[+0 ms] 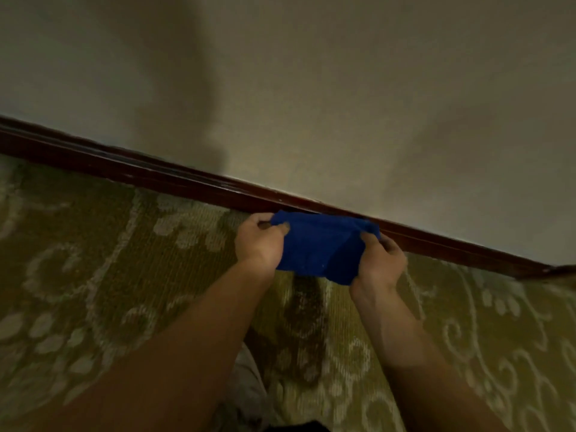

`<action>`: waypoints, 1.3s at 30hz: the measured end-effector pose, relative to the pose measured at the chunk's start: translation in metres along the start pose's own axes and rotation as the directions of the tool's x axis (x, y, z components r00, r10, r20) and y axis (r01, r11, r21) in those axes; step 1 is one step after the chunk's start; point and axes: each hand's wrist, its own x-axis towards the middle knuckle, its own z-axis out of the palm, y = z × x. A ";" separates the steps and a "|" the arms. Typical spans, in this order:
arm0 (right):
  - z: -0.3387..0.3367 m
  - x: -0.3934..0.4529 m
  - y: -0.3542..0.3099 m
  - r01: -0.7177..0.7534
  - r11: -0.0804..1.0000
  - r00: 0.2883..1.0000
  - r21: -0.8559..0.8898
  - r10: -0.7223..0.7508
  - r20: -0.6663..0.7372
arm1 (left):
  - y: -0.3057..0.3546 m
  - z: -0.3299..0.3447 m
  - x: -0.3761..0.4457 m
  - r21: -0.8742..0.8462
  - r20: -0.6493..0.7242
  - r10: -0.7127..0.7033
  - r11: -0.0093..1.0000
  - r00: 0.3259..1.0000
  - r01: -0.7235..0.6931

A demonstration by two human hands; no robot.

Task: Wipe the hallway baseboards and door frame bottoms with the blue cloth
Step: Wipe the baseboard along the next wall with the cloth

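Observation:
The blue cloth (318, 246) is stretched between both hands just in front of the dark wooden baseboard (174, 177), which runs diagonally from upper left to lower right. My left hand (260, 241) pinches the cloth's left edge. My right hand (381, 260) grips its right edge. The cloth's top edge overlaps the baseboard; whether it touches is unclear.
A plain beige wall (343, 88) rises above the baseboard. An olive carpet with pale swirl patterns (93, 275) covers the floor. At the far right the baseboard turns a corner (551, 271). A bit of my light clothing (246, 378) shows below my arms.

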 end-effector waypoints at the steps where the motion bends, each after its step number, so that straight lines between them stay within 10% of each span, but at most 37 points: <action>1: 0.005 0.004 0.004 0.022 1.000 0.999 -0.022 -0.023 -0.032 | -0.004 0.004 0.006 -0.022 -0.005 -0.019 1.000 1.000 0.019; 9: 0.045 0.016 0.016 0.161 0.903 0.965 -0.397 -0.229 -0.130 | -0.021 0.012 0.018 -0.035 0.029 -0.058 0.998 0.998 0.059; 15: 0.069 -0.013 0.020 0.435 0.710 0.899 -0.553 -0.372 0.230 | -0.030 0.004 0.022 -0.121 0.041 -0.100 0.987 0.994 0.104; 25: 0.027 0.032 0.003 0.119 0.862 0.956 -0.492 -0.234 -0.179 | -0.030 0.021 0.010 -0.077 0.237 -0.071 0.993 0.969 0.092; 33: 0.062 -0.017 0.015 0.685 0.459 0.721 -0.566 -0.540 0.434 | -0.031 0.021 0.011 -0.256 -0.049 -0.159 0.956 0.986 0.141; 39: 0.046 -0.002 0.008 0.385 0.645 0.895 -0.660 -0.436 0.095 | -0.020 0.018 0.007 -0.263 0.047 -0.164 0.950 0.985 0.170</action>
